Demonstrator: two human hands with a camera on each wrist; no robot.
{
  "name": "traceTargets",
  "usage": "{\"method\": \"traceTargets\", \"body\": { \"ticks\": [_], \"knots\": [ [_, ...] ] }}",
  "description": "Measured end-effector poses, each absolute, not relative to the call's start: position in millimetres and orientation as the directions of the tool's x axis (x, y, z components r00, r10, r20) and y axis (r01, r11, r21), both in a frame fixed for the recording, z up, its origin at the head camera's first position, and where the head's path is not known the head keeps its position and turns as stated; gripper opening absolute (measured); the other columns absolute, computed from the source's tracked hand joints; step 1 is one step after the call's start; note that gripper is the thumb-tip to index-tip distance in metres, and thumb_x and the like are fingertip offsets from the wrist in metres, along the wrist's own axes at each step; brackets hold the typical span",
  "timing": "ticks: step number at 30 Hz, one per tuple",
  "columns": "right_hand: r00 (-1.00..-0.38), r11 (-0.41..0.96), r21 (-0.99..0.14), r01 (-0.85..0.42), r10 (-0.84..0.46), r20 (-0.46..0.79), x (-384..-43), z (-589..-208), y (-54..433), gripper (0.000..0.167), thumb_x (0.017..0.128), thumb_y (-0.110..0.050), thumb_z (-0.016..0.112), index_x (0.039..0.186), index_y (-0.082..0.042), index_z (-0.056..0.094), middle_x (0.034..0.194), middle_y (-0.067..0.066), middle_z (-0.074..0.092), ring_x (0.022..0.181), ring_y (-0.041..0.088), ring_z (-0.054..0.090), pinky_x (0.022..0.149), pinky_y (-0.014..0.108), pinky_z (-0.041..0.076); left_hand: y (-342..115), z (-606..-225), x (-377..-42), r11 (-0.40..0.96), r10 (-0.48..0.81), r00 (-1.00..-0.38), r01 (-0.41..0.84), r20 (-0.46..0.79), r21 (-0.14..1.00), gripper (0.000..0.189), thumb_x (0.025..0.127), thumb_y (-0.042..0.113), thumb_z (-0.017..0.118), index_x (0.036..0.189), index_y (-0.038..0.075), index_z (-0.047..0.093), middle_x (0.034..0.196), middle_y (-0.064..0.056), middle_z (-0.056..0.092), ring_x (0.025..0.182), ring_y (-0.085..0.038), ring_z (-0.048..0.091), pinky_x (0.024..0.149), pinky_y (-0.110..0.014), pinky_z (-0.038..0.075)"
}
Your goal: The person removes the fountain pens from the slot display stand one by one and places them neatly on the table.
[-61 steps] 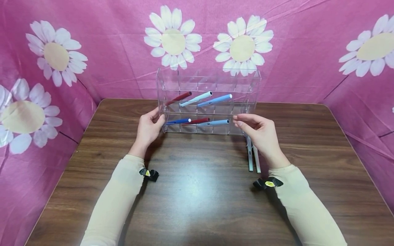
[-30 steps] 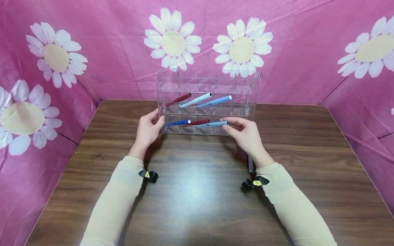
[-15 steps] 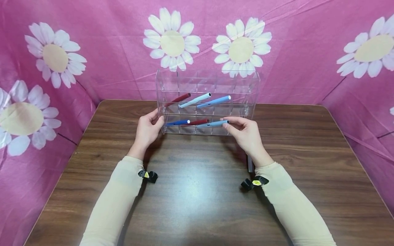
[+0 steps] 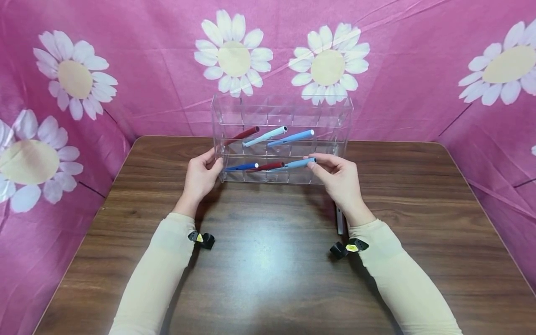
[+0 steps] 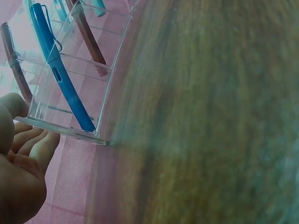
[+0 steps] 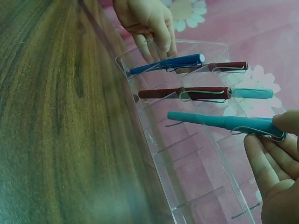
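Two hands reach in ahead of me, both at a clear rack (image 4: 278,156) toward the back of the desk (image 4: 259,284). My right hand (image 4: 339,177) pinches a light blue pen (image 6: 212,120) near the end with the clip, thumb against fingers. From those fingers I see the pen slant left over the rack's lower row; I can't tell whether its far end rests in a compartment.

Further left of the right fingers, a dark red pen (image 4: 270,166) and a royal blue pen (image 4: 243,166) lie in that row. One row up, above and left of them, I see a maroon pen (image 4: 244,134), a pale blue pen (image 4: 266,136) and a sky blue pen (image 4: 291,138).

My left hand (image 4: 202,177) grips the rack's left end between thumb and fingers, close beside the royal blue pen. Below the right fingers, a gray pen (image 4: 339,221) lies on the desk, partly hidden by the wrist.
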State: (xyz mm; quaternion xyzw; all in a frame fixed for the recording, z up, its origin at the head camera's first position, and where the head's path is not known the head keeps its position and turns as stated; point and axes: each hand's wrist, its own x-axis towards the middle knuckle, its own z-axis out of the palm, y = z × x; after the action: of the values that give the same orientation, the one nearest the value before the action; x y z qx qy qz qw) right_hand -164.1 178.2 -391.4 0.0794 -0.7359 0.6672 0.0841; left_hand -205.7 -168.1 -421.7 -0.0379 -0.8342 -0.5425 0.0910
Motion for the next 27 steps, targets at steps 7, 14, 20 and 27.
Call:
{"method": "traceTargets", "body": {
  "ticks": [7, 14, 20, 27],
  "knots": [
    [-0.971, 0.081, -0.969, -0.235, 0.034, 0.238, -163.3, -388.0, 179.5, 0.032, 0.099, -0.007, 0.077, 0.125, 0.012, 0.073, 0.103, -0.016, 0.082, 0.093, 0.007, 0.080, 0.087, 0.020, 0.063, -169.0, -423.1, -204.8, 0.406, -0.039, -0.979, 0.167, 0.199, 0.899, 0.042, 0.103, 0.007, 0.063, 0.144, 0.000, 0.067, 0.129, -0.024, 0.075, 0.088, 0.014, 0.062, 0.080, -0.003, 0.051],
    [-0.971, 0.014, -0.972, -0.234, 0.054, 0.234, -163.2, -382.8, 183.4, 0.025, 0.099, -0.001, 0.075, 0.122, 0.010, 0.075, 0.102, -0.011, 0.084, 0.086, 0.009, 0.081, 0.088, 0.025, 0.065, -168.9, -423.5, -206.2, 0.387, -0.037, -0.980, 0.164, 0.194, 0.907, 0.043, 0.102, 0.006, 0.062, 0.145, -0.001, 0.066, 0.129, -0.025, 0.074, 0.087, 0.016, 0.061, 0.079, -0.004, 0.052],
    [-0.965, 0.007, -0.967, -0.255, 0.061, 0.254, -162.5, -377.2, 186.3, 0.031, 0.098, 0.001, 0.075, 0.124, 0.018, 0.070, 0.102, -0.011, 0.084, 0.086, 0.010, 0.081, 0.084, 0.021, 0.064, -169.0, -422.6, -205.6, 0.384, -0.039, -0.983, 0.153, 0.181, 0.911, 0.043, 0.103, 0.007, 0.063, 0.145, 0.001, 0.066, 0.130, -0.025, 0.073, 0.088, 0.017, 0.060, 0.080, -0.003, 0.051],
    [-0.957, 0.046, -0.964, -0.262, 0.113, 0.266, -161.5, -371.4, 191.8, 0.017, 0.098, -0.004, 0.077, 0.114, 0.000, 0.081, 0.098, -0.011, 0.084, 0.085, 0.006, 0.080, 0.077, 0.019, 0.061, -168.7, -422.8, -206.0, 0.377, -0.036, -0.984, 0.146, 0.172, 0.915, 0.043, 0.103, 0.007, 0.063, 0.146, 0.001, 0.066, 0.130, -0.025, 0.073, 0.087, 0.018, 0.061, 0.079, -0.003, 0.051]
  ]
}}
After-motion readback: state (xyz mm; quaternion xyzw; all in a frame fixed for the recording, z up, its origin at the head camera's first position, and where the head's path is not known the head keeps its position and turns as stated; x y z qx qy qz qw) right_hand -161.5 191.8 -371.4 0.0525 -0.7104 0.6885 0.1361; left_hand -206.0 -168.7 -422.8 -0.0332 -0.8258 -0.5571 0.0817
